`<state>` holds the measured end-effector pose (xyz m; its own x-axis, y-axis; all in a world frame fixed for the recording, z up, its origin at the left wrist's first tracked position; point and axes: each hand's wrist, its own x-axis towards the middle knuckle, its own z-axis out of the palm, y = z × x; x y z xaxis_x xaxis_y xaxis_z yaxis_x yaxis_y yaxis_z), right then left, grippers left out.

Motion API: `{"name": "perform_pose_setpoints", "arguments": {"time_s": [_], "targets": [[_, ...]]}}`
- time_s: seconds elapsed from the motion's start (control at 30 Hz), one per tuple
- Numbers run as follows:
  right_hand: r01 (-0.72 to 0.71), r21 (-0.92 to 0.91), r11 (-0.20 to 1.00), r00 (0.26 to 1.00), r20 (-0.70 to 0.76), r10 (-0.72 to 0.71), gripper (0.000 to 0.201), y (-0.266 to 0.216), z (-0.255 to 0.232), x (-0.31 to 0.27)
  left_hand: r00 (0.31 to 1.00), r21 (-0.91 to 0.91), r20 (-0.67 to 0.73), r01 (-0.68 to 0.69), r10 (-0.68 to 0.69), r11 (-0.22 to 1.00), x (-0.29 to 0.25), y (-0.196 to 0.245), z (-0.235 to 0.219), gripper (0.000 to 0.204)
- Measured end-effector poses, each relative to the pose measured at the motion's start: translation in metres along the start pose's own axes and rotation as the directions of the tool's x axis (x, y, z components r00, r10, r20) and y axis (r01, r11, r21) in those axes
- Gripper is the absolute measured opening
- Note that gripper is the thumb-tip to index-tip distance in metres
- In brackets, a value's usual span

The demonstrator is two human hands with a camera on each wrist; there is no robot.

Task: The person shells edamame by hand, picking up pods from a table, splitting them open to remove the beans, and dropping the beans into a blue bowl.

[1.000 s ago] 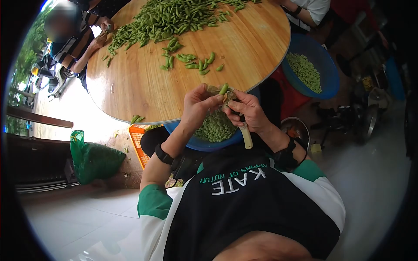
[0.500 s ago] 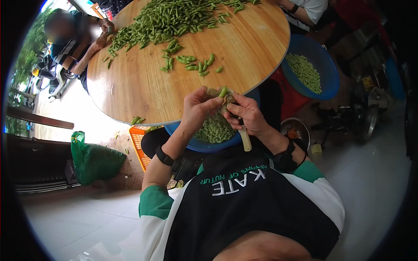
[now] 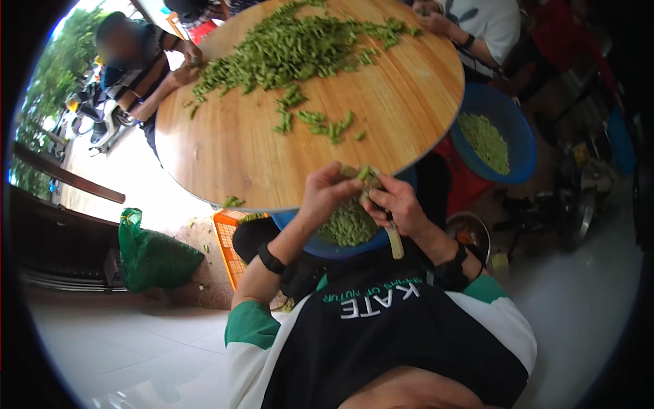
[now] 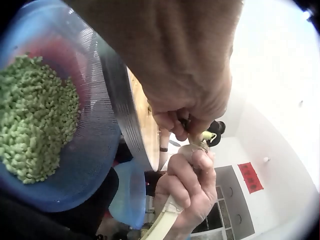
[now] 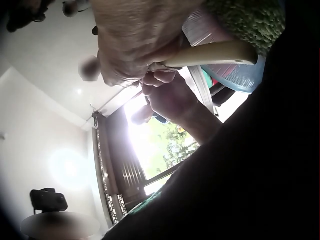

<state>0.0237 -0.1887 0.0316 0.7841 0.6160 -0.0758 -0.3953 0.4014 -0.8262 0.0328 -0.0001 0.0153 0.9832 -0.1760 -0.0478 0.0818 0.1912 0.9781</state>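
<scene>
Thumb and fingers of my left hand point(image 3: 323, 194) pinch a green bean pod point(image 3: 365, 172) just past the table's near edge. My right hand point(image 3: 400, 203) meets it at the pod, its fingers curled round a tool with a cream handle point(image 3: 394, 242). That handle point(image 5: 215, 54) points back toward my body in the right wrist view; the tool's working end is hidden by the fingers. Pale coverings wrap some fingertips point(image 4: 187, 152). Below both hands, a blue basin point(image 3: 327, 251) in my lap holds shelled green beans point(image 3: 349, 225).
A heap of pods point(image 3: 293, 51) covers the far part of the round wooden table point(image 3: 238, 150), with several loose pods point(image 3: 327, 126) nearer. Another blue basin point(image 3: 514, 129) with beans stands at right. An orange crate point(image 3: 228, 249) and green bag point(image 3: 157, 255) are at left. Other people sit around the table.
The head view has tilted up, so table and hands sit lower in it. Both hands stay together at the pod, with only small finger shifts.
</scene>
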Motion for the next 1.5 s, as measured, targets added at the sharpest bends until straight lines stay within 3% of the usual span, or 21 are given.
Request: {"name": "perform_pose_setpoints", "arguments": {"time_s": [0.37, 0.43, 0.47, 0.53, 0.67, 0.7, 0.73, 0.77, 0.8, 0.87, 1.0, 1.07, 1.1, 1.13, 1.2, 1.3, 1.37, 1.4, 1.43, 1.47, 1.5], "targets": [[0.007, 0.012, 1.000, 0.999, -0.053, -0.006, 0.038, 0.002, -0.002, -0.001, 0.987, -0.006, 0.013, -0.163, 0.163, 0.987, -0.002, -0.001, 0.001, 0.012], [-0.008, 0.060, 0.998, 1.000, 0.023, 0.007, 0.037, 0.003, -0.010, -0.001, 0.989, -0.269, 0.150, 0.028, 0.013, 0.963, -0.001, -0.004, -0.006, 0.012], [-0.026, 0.111, 0.993, 0.996, 0.091, 0.016, 0.037, 0.005, -0.014, 0.000, 0.988, -0.271, 0.153, 0.029, 0.013, 0.962, 0.000, -0.006, -0.009, 0.012], [-0.049, 0.146, 0.988, 0.991, 0.131, 0.030, 0.036, 0.007, -0.018, 0.001, 0.919, -0.554, 0.394, 0.248, -0.012, 0.795, 0.000, -0.010, -0.010, 0.015], [-0.078, 0.202, 0.976, 0.991, 0.124, 0.053, 0.034, 0.009, -0.024, 0.000, 0.908, -0.589, 0.406, 0.348, -0.105, 0.729, -0.002, -0.005, 0.001, 0.014], [-0.107, 0.241, 0.965, 0.992, 0.094, 0.086, 0.033, 0.008, -0.023, -0.001, 0.978, -0.335, 0.210, 0.075, -0.003, 0.939, -0.004, -0.006, 0.005, 0.014], [-0.102, 0.244, 0.964, 0.993, 0.090, 0.083, 0.033, 0.010, -0.023, -0.002, 0.984, 0.012, 0.050, -0.172, 0.171, 0.985, -0.006, -0.007, 0.006, 0.014], [-0.128, 0.267, 0.955, 0.990, 0.095, 0.106, 0.032, 0.012, -0.023, -0.002, 0.916, 0.394, 0.102, -0.395, 0.388, 0.830, -0.007, -0.009, 0.003, 0.017], [-0.153, 0.287, 0.946, 0.987, 0.098, 0.130, 0.030, 0.012, -0.024, -0.002, 0.915, 0.391, 0.109, -0.399, 0.389, 0.830, -0.008, -0.007, 0.002, 0.017], [-0.174, 0.309, 0.935, 0.983, 0.108, 0.147, 0.028, 0.012, -0.022, -0.001, 0.751, 0.784, 0.261, -0.531, 0.606, 0.320, -0.012, -0.003, 0.003, 0.019], [-0.196, 0.361, 0.912, 0.979, 0.125, 0.161, 0.022, 0.014, -0.023, 0.000, 0.734, 0.706, 0.337, -0.611, 0.589, 0.358, -0.014, 0.001, -0.002, 0.016], [-0.171, 0.356, 0.919, 0.984, 0.114, 0.139, 0.019, 0.014, -0.022, 0.000, 0.914, 0.471, 0.095, -0.390, 0.394, 0.792, -0.014, -0.006, -0.005, 0.020], [-0.157, 0.342, 0.926, 0.984, 0.129, 0.119, 0.019, 0.012, -0.020, 0.000, 0.981, 0.175, 0.013, -0.193, 0.194, 0.965, -0.019, 0.009, 0.006, 0.010], [-0.146, 0.327, 0.934, 0.984, 0.149, 0.102, 0.018, 0.010, -0.018, 0.000, 0.982, 0.176, 0.027, -0.190, 0.188, 0.966, -0.019, 0.010, 0.006, 0.010], [-0.132, 0.333, 0.933, 0.986, 0.140, 0.090, 0.016, 0.008, -0.017, -0.001, 1.000, 0.075, -0.006, 0.000, 0.001, 0.997, -0.019, 0.012, 0.002, 0.012], [-0.078, 0.199, 0.977, 0.996, 0.059, 0.067, 0.016, 0.007, -0.016, 0.000, 0.997, 0.201, -0.043, -0.049, 0.059, 0.978, -0.019, -0.001, 0.007, 0.014], [-0.012, -0.333, 0.943, 0.992, -0.124, -0.031, 0.026, 0.010, -0.017, 0.004, 0.990, 0.345, -0.057, -0.105, 0.132, 0.933, -0.020, -0.007, 0.014, 0.013], [-0.011, -0.335, 0.942, 0.989, -0.143, -0.039, 0.026, 0.018, -0.018, 0.007, 0.974, 0.485, -0.062, -0.160, 0.217, 0.860, -0.019, -0.010, 0.019, 0.012], [0.226, -0.606, 0.762, 0.925, -0.113, -0.364, 0.033, 0.027, -0.018, 0.013, 0.975, 0.479, -0.042, -0.170, 0.217, 0.861, -0.018, -0.015, 0.020, 0.012], [0.380, -0.808, 0.450, 0.778, 0.016, -0.628, 0.040, 0.033, -0.021, 0.016, 0.973, 0.485, -0.037, -0.183, 0.229, 0.855, -0.018, -0.022, 0.015, 0.012], [0.334, -0.830, 0.447, 0.818, 0.020, -0.575, 0.047, 0.028, -0.020, 0.013, 0.970, 0.491, -0.038, -0.191, 0.240, 0.850, -0.017, -0.022, 0.014, 0.011]]}}
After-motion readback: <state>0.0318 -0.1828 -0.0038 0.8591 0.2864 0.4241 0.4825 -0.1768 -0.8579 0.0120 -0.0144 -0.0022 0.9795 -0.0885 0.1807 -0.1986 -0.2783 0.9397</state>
